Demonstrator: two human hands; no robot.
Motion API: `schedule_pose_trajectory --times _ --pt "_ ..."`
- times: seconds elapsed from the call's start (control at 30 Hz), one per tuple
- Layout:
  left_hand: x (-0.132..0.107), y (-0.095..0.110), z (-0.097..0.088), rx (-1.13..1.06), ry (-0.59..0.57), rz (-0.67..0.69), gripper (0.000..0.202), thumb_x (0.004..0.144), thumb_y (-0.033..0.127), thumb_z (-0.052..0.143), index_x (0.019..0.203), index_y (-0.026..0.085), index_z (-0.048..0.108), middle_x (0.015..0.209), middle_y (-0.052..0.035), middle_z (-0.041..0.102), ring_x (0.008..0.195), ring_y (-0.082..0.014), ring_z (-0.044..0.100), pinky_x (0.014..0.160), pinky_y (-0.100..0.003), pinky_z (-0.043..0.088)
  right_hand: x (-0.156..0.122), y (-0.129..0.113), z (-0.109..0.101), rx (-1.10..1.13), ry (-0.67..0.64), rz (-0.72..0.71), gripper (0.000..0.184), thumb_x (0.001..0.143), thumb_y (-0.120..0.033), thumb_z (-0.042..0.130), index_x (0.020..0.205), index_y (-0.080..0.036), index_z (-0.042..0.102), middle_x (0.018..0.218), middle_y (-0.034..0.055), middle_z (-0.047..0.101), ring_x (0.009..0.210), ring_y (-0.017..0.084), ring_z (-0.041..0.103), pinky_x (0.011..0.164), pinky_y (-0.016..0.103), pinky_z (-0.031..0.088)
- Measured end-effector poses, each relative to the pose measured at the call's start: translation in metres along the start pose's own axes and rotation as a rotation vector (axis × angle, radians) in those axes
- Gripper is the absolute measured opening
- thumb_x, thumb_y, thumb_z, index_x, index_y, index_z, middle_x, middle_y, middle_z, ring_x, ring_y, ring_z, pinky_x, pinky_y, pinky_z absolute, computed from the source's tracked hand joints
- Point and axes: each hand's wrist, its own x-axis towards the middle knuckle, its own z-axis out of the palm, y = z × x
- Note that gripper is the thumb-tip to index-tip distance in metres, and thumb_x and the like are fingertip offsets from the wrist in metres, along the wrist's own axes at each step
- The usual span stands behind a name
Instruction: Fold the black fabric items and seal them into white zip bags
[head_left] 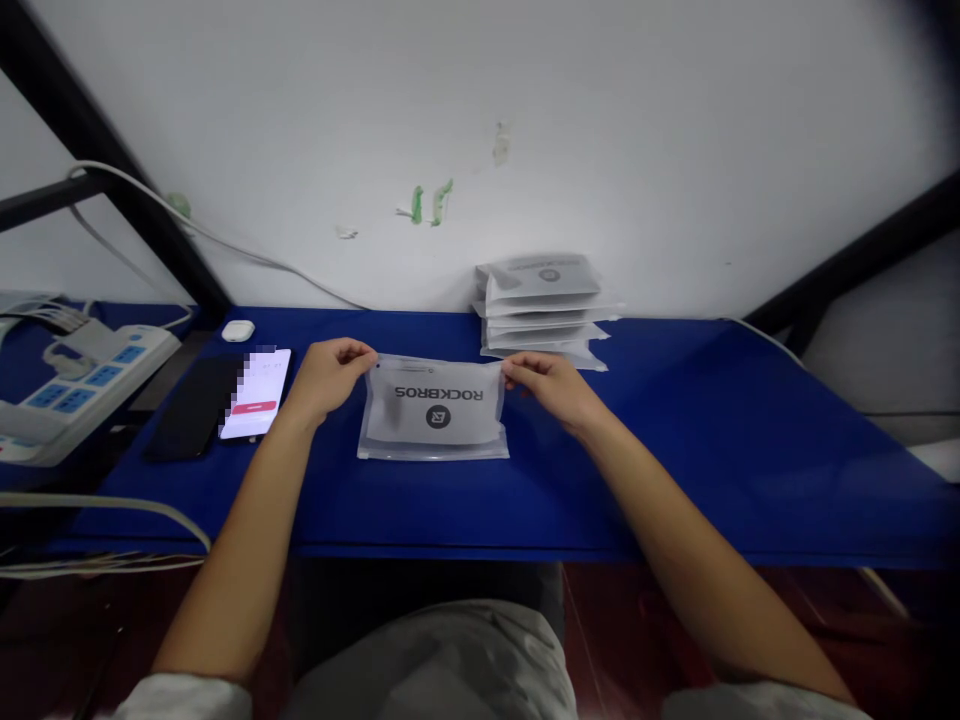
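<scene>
A flat translucent grey pouch (435,410) printed with ROCKBROS, upside down to me, lies on the blue table (675,450). My left hand (330,375) pinches its far left corner. My right hand (551,385) pinches its far right corner. Both hands have their fingers closed on the pouch's far edge, and the pouch rests flat between them.
A stack of several similar grey pouches (544,310) leans at the wall behind. Left of my hands lie a lit phone (256,393), a dark phone (191,408) and a small white case (238,330). A white power strip (82,375) with cables sits far left.
</scene>
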Motion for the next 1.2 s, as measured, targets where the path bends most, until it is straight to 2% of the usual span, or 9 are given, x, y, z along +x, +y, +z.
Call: schedule_pose_trajectory --times 0.23,0.43,0.73,0.87,1.03,1.2 --pt "-0.020 0.026 -0.013 -0.037 0.040 0.172 0.012 0.071 0.031 0.068 0.076 0.020 0.069 0.075 -0.0003 0.068 0.073 -0.0140 0.060 0.072 -0.028 0.046 -0.024 -0.023 -0.013 -0.032 0.041 -0.167 0.020 0.072 -0.039 0.066 0.068 -0.019 0.065 0.066 -0.0002 0.062 0.065 0.013 0.052 0.063 0.028 0.040" --pt "-0.032 0.041 -0.020 -0.029 0.122 0.317 0.010 0.072 0.030 0.068 0.075 0.020 0.069 0.071 0.0010 0.066 0.067 -0.0127 0.060 0.065 -0.025 0.049 -0.036 -0.040 -0.019 -0.029 0.127 -0.283 0.014 0.072 -0.035 0.067 0.069 -0.021 0.067 0.066 -0.0006 0.063 0.065 0.014 0.055 0.062 0.029 0.043" --pt "-0.048 0.065 -0.019 0.012 0.341 0.530 0.007 0.076 0.029 0.068 0.076 0.022 0.069 0.071 0.0039 0.066 0.067 -0.0107 0.061 0.062 -0.022 0.050 -0.047 -0.062 -0.022 -0.011 0.316 -0.463 0.008 0.074 -0.025 0.065 0.067 -0.022 0.065 0.061 -0.0029 0.060 0.060 0.013 0.056 0.064 0.031 0.048" --pt "-0.050 0.080 -0.016 -0.045 0.420 0.625 0.002 0.077 0.025 0.068 0.076 0.024 0.068 0.072 0.0049 0.067 0.068 -0.0106 0.061 0.061 -0.023 0.050 -0.048 -0.069 -0.022 0.032 0.394 -0.536 0.007 0.076 -0.022 0.066 0.069 -0.023 0.066 0.062 -0.0028 0.060 0.058 0.013 0.054 0.061 0.031 0.047" --pt "-0.051 0.099 -0.013 -0.083 0.548 0.747 0.009 0.079 0.019 0.067 0.075 0.027 0.067 0.075 0.0058 0.066 0.070 -0.0098 0.061 0.061 -0.024 0.048 -0.050 -0.078 -0.024 0.033 0.465 -0.655 0.006 0.081 -0.026 0.064 0.075 -0.027 0.066 0.067 -0.0015 0.061 0.061 0.016 0.056 0.063 0.034 0.048" --pt "-0.050 0.104 -0.013 -0.023 0.643 0.802 0.005 0.080 0.020 0.066 0.077 0.024 0.068 0.076 0.0036 0.066 0.068 -0.0084 0.058 0.057 -0.023 0.046 -0.051 -0.082 -0.022 0.028 0.499 -0.715 0.006 0.082 -0.029 0.064 0.076 -0.028 0.065 0.068 -0.0012 0.060 0.063 0.017 0.057 0.063 0.035 0.048"
